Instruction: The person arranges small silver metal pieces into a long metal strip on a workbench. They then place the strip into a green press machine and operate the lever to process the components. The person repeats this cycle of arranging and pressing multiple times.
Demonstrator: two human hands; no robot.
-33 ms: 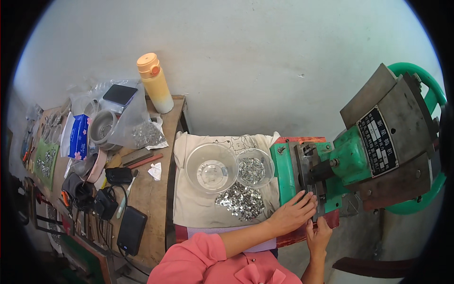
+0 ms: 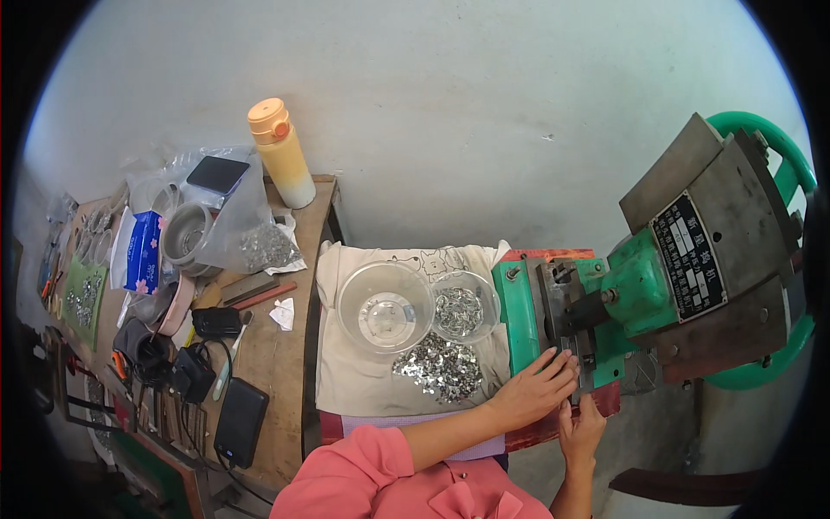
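Note:
At the green press [image 2: 640,294] on the right, both my hands are at the dark metal die [image 2: 586,368] under its ram. My left hand [image 2: 538,394] reaches over the die's left side, fingertips bent down on it; any small piece under them is hidden. Nearer to me, my right hand [image 2: 583,428] has thumb and finger closed at the die's front end, on something too small to make out. Left of the press, a pile of small shiny metal pieces [image 2: 439,368] lies on a beige cloth [image 2: 350,381]. Behind it stand a large clear tub [image 2: 344,303] and a smaller tub [image 2: 494,298] holding metal pieces.
A wooden table [image 2: 277,406] on the left carries a yellow bottle [image 2: 285,164], a phone [image 2: 220,175], a blue tissue pack [image 2: 143,251], a black power bank [image 2: 242,421] with a cable, and plastic bags. A green wheel [image 2: 761,381] stands behind the press.

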